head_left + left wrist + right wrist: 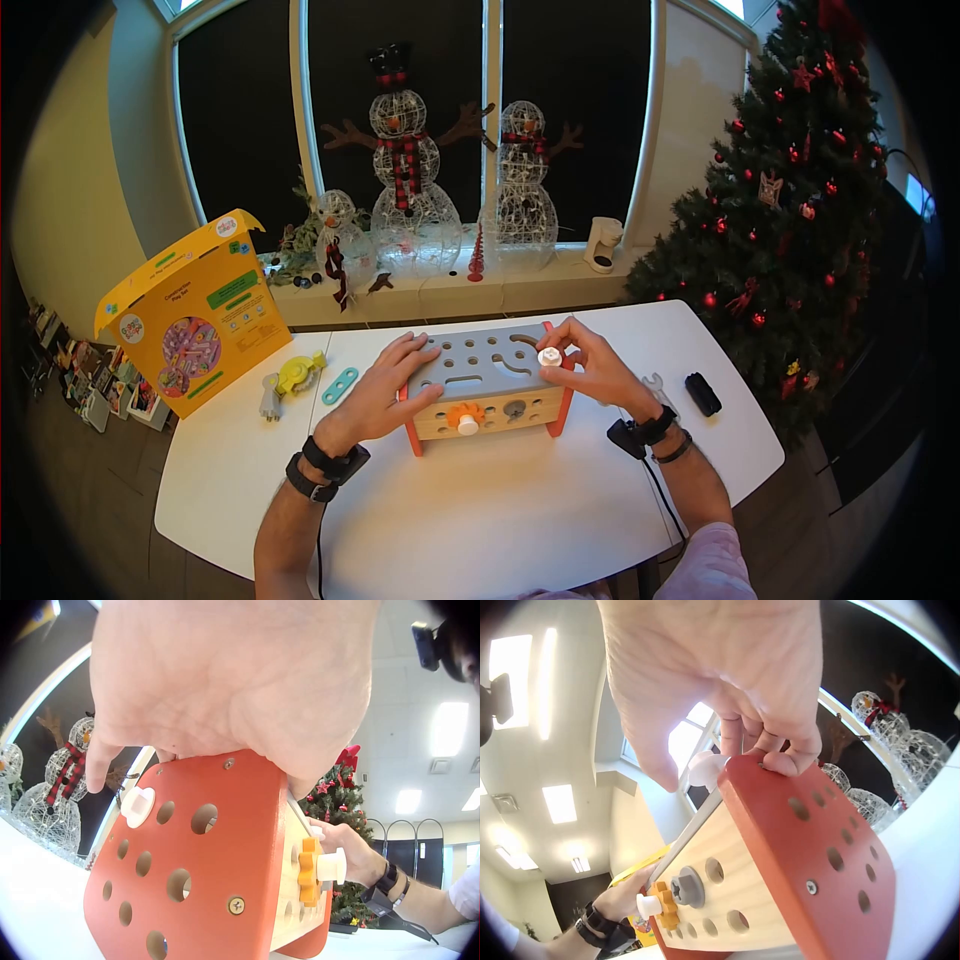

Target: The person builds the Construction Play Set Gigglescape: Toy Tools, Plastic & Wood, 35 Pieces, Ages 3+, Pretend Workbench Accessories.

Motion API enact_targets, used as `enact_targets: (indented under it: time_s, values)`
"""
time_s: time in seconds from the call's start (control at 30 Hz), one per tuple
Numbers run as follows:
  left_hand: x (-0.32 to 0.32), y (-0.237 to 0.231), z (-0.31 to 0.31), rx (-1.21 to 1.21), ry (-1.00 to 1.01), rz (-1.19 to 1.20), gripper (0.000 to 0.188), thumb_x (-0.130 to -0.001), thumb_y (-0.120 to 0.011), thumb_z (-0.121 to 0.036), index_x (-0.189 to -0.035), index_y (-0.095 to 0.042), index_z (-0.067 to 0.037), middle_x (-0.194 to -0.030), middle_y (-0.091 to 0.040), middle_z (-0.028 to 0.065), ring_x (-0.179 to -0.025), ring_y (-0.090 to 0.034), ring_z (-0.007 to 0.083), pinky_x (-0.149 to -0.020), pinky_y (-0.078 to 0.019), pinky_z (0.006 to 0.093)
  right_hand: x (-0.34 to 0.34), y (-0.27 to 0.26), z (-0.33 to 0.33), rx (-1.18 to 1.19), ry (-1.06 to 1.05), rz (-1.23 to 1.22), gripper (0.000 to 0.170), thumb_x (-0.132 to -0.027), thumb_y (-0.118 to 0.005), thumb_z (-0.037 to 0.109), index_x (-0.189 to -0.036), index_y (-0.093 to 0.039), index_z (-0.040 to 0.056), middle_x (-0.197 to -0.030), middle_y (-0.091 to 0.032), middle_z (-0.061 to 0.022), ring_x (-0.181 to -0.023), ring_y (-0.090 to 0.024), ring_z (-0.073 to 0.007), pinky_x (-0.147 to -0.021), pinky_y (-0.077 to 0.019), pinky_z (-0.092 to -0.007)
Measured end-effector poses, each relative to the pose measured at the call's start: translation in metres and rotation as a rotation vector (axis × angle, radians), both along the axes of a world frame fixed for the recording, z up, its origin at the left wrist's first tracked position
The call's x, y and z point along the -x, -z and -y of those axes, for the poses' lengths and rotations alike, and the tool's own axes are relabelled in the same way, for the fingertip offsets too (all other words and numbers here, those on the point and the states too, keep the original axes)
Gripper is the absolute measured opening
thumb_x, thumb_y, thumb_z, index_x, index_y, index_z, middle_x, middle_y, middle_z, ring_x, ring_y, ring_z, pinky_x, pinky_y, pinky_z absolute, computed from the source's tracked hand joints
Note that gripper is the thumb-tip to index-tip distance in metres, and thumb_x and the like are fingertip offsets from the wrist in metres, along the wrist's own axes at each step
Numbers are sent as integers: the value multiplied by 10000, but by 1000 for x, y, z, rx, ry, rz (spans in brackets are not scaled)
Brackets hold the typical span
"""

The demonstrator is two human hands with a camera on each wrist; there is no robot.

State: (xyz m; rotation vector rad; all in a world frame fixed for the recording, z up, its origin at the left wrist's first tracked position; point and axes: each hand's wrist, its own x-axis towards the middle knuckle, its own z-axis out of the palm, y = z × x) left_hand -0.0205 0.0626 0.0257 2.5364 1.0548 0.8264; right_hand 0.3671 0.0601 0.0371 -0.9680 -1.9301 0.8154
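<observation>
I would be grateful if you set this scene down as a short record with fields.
Main object: toy workbench, upright on the white table
Left hand: rests on the workbench's left end
Right hand: at the white knob on the right end; grip unclear
Workbench front: orange gear with a white peg, and a gray bolt
Left side: teal strip, yellow-green toy, yellow box
Right side: gray wrench, black object
Background: wire snowmen, Christmas tree

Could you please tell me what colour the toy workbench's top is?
The toy workbench's top is grey; the head view shows it best.
</observation>
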Motion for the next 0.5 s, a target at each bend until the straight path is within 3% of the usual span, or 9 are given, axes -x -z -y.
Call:
enact_targets:
  time_s: [0.23,0.5]
  values:
    - [0,-1,1,5,0,0,654,-1107,-679,-443,-1610,-569,-40,-1723,-451,272,-1659,-328,455,-1356,-301,523,-7,6,-6,24,-32,19,314,-1010,-790,169,-1290,-686,72,-1197,-704,-10,-1039,-659,-89,-889,-554,-283]
    - [0,1,0,-1,0,8,650,-1102,-688,-440,-1602,-575,-40,-1717,-458,271,-1656,-337,453,-1356,-304,521,1,1,-2,6,17,-27,306,-998,-873,224,-1135,-650,64,-1219,-744,-51,-1074,-704,-113,-865,-597,-299]
